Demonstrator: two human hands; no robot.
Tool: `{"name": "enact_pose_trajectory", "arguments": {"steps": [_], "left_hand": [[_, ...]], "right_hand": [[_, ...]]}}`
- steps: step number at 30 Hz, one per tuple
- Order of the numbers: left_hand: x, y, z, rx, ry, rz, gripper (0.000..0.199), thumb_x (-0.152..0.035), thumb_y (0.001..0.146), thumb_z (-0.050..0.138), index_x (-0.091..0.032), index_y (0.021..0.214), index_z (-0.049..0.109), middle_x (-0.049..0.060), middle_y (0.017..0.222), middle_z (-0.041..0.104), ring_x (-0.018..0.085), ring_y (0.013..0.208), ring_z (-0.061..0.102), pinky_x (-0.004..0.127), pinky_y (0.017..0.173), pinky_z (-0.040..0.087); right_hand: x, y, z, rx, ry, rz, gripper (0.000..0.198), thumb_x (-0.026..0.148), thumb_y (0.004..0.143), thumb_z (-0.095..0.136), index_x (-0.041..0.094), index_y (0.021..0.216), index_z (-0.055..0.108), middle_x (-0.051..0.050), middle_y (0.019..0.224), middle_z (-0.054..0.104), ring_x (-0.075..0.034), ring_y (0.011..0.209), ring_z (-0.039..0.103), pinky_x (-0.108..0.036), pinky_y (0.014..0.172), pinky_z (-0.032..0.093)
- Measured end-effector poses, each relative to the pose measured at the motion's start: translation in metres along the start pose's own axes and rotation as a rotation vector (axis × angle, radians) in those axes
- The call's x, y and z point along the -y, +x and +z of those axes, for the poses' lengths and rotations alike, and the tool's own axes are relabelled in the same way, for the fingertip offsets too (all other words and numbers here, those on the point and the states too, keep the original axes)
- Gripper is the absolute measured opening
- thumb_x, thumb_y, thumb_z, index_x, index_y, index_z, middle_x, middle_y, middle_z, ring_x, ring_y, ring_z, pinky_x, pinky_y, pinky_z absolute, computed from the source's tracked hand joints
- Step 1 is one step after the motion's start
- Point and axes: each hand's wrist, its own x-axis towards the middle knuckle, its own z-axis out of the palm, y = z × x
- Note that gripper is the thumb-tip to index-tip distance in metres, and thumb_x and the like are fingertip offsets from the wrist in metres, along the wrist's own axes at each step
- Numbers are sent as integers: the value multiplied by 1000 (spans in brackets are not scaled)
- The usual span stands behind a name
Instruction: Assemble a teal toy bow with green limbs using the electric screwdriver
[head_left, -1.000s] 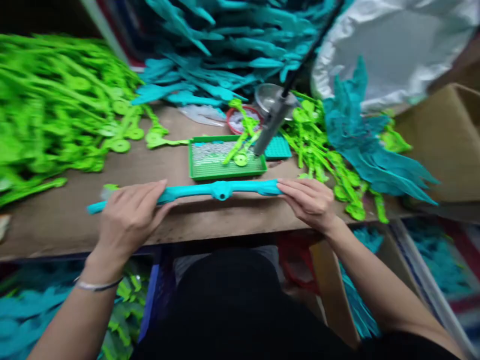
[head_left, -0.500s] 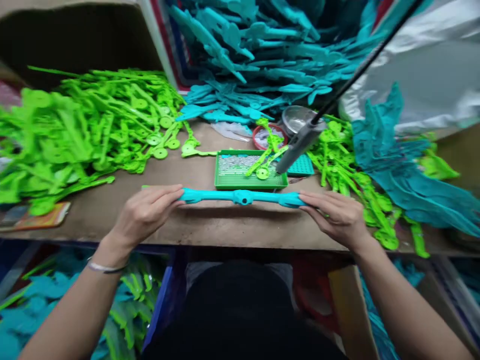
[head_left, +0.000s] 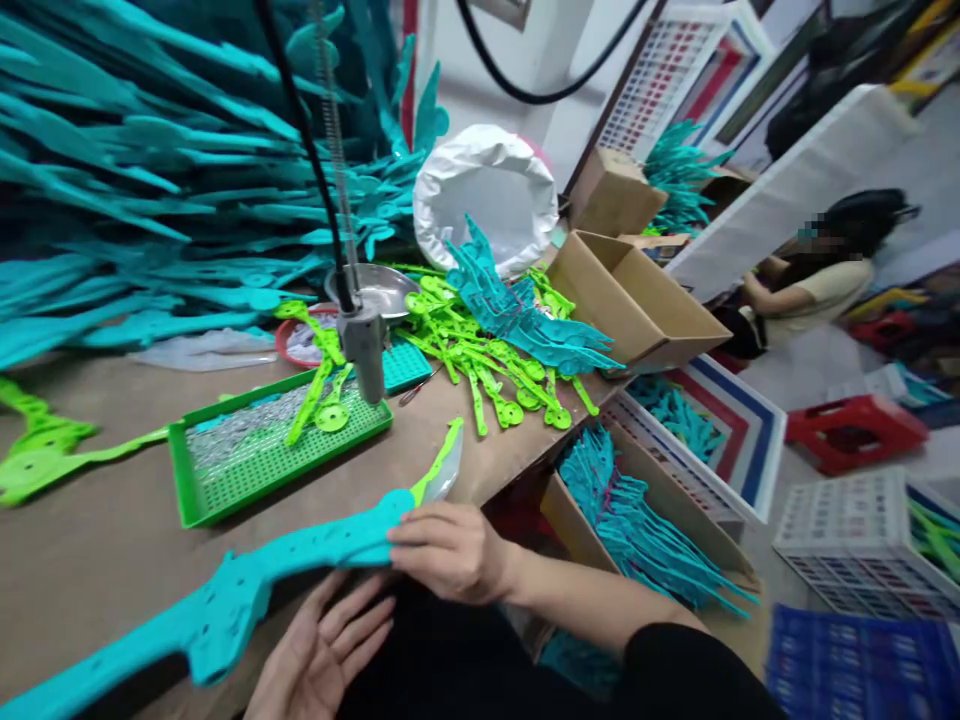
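While the long teal toy sword (head_left: pixel 225 590) lies across the near edge of the brown table (head_left: pixel 90 520), lots of other things sit around it. At about 11 o'clock from the sword is a green tray (head_left: pixel 225 480) with shiny bits and green pieces in it. A grey tool (head_left: pixel 365 350) hangs on a black cord just over the tray's far corner. At 1 o'clock lies a heap of green parts (head_left: pixel 480 360) with teal pieces on top. Behind them is a big pile of teal swords (head_left: pixel 150 200). At 3 o'clock, past the table edge, an open box (head_left: pixel 637 520) holds more teal pieces. Nothing blocks the sword. The right hand (head_left: pixel 450 550) pinches the sword near its green tip, fingers curled over the top. The left hand (head_left: pixel 322 650) is below the table edge, palm up, fingers spread wide, holding nothing.
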Motion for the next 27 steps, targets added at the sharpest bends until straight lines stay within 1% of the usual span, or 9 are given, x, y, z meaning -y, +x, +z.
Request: {"name": "enact_pose_trajectory", "arguments": {"steps": [3, 6, 10, 14, 17, 19, 22, 25, 27], "left_hand": [[-12, 21, 34, -28, -198, -41, 67, -51, 68, 81, -29, 129, 64, 10, 128, 70, 40, 127, 59, 56, 103, 52], [-22, 29, 48, -140, -168, -50, 48, -37, 75, 78, -23, 120, 69, 9, 123, 73, 36, 125, 62, 50, 99, 57], [-25, 31, 56, -184, -95, 50, 44, -29, 75, 79, -24, 118, 69, 4, 119, 74, 33, 125, 62, 48, 101, 57], [-23, 38, 58, -155, -90, 153, 57, -26, 64, 88, -25, 118, 69, 3, 115, 76, 33, 124, 63, 48, 108, 52], [-20, 45, 54, -67, -77, 222, 62, -28, 62, 91, -25, 119, 68, 4, 113, 76, 31, 121, 65, 48, 112, 48], [-19, 47, 49, -13, -65, 257, 63, -31, 63, 91, -26, 121, 67, 5, 115, 76, 30, 119, 66, 48, 113, 47], [-18, 47, 44, 3, -18, 297, 60, -35, 65, 91, -26, 119, 67, 7, 119, 75, 30, 121, 66, 47, 111, 49], [-19, 45, 41, 22, 59, 353, 50, -34, 68, 89, -26, 113, 68, 9, 126, 72, 30, 128, 60, 47, 112, 47], [-20, 45, 40, 41, 110, 419, 41, -31, 70, 87, -26, 106, 68, 8, 129, 70, 30, 132, 57, 47, 114, 45]], "right_hand": [[9, -16, -1, 49, -14, -45, 12, 23, 90, 65, 18, 94, 75, -2, 108, 78, -14, 97, 72, -25, 94, 60], [9, -27, -6, 71, 0, -91, 15, 26, 90, 62, 20, 91, 75, 0, 109, 78, -14, 100, 71, -24, 94, 59], [-22, -20, -39, -78, 31, -77, 21, 24, 91, 54, 21, 100, 72, -3, 103, 79, -13, 92, 73, -24, 81, 61], [-98, 10, -122, -141, -290, 362, 23, 14, 89, 59, 23, 107, 70, -6, 101, 78, -19, 97, 73, -35, 88, 59], [-185, 33, -186, -81, -460, 788, 17, 14, 93, 57, 12, 102, 72, -9, 106, 77, -16, 101, 70, -32, 96, 52], [-245, 44, -213, 1, -530, 1131, 22, 16, 90, 56, 2, 100, 70, -10, 109, 76, -9, 99, 69, -23, 93, 47], [-313, 52, -231, 91, -513, 1297, 37, 21, 82, 55, -14, 88, 66, -21, 106, 73, -2, 75, 65, -19, 70, 44], [-346, 53, -234, 238, -409, 1394, 47, 27, 76, 56, -20, 77, 63, -16, 82, 73, 6, 48, 52, -17, 54, 37], [-358, 50, -230, 336, -322, 1425, 49, 29, 72, 60, -19, 71, 62, -13, 67, 71, 4, 42, 51, -16, 51, 37]]}}
